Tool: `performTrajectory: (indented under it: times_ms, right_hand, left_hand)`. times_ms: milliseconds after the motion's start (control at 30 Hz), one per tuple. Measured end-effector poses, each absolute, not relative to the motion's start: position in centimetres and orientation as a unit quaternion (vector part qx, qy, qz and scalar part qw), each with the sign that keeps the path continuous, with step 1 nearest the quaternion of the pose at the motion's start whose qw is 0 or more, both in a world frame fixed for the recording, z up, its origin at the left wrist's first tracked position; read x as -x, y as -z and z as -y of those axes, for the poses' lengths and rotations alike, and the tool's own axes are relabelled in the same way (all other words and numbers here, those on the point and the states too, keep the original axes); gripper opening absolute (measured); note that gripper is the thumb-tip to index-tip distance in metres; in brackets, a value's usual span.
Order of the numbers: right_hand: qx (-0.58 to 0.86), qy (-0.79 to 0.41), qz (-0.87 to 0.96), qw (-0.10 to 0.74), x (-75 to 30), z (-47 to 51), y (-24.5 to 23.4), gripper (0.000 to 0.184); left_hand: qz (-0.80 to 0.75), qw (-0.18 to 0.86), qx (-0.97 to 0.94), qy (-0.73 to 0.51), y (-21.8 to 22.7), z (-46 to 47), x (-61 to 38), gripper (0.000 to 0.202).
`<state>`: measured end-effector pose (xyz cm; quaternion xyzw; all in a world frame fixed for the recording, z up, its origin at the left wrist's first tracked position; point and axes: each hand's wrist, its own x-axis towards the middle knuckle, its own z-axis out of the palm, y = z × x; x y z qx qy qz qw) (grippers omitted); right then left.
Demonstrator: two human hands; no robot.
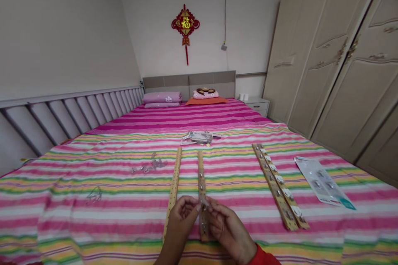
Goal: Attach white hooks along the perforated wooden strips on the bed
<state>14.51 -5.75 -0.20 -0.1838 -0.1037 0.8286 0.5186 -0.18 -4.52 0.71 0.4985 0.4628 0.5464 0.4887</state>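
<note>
A left hand (pixel 183 218) and right hand (pixel 228 228) are pinching a small clear piece (pixel 203 201) over a wooden strip (pixel 201 180) at lower centre, seemingly fitting it. The next move is probably calling for steady pressing.

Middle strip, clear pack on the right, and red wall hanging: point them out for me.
Middle strip (pixel 202 192): head view, on its upper face near mid-length.
Clear pack (pixel 323 179): head view, its front, near the middle.
Red wall hanging (pixel 185 22): head view, on its gold centre.
</note>
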Motion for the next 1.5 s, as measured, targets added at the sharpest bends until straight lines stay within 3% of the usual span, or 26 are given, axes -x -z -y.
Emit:
performTrajectory:
  times_ms: [200, 500, 667, 767, 1033, 1267, 1400, 1500]
  right_hand:
    - [0.169, -0.854, 0.069, 0.487, -14.0, 6.1, 0.4, 0.016]
    - [0.192, -0.854, 0.094, 0.473, -13.1, 6.6, 0.7, 0.021]
    - [0.342, -0.721, 0.237, 0.554, -13.5, 6.3, 1.0, 0.038]
    - [0.384, -0.636, 0.302, 0.598, -14.2, 6.1, 0.5, 0.039]
    - [0.395, -0.612, 0.337, 0.597, -14.1, 6.6, -0.2, 0.037]
    - [0.427, -0.561, 0.354, 0.614, -13.2, 6.2, -0.2, 0.042]
    - [0.431, -0.552, 0.348, 0.623, -13.3, 6.2, -0.4, 0.043]
    - [0.442, -0.472, 0.400, 0.649, -13.8, 6.5, -1.0, 0.032]
  left_hand:
    - [-0.458, 0.514, -0.496, -0.529, -1.0, 4.9, 0.4, 0.037]
    - [-0.455, 0.532, -0.487, -0.522, -2.1, 4.5, 0.9, 0.031]
    - [-0.474, 0.555, -0.448, -0.516, -2.1, 4.2, 1.1, 0.035]
    - [-0.467, 0.582, -0.418, -0.518, -2.0, 4.1, 0.9, 0.035]
    - [-0.373, 0.716, -0.160, -0.567, -1.5, 4.5, -0.6, 0.030]
    - [-0.289, 0.794, -0.032, -0.533, -0.2, 5.3, -2.9, 0.003]
    - [-0.276, 0.806, 0.000, -0.524, -0.4, 5.7, -4.1, 0.016]
    - [-0.277, 0.814, -0.012, -0.511, 0.0, 5.8, -4.4, 0.011]
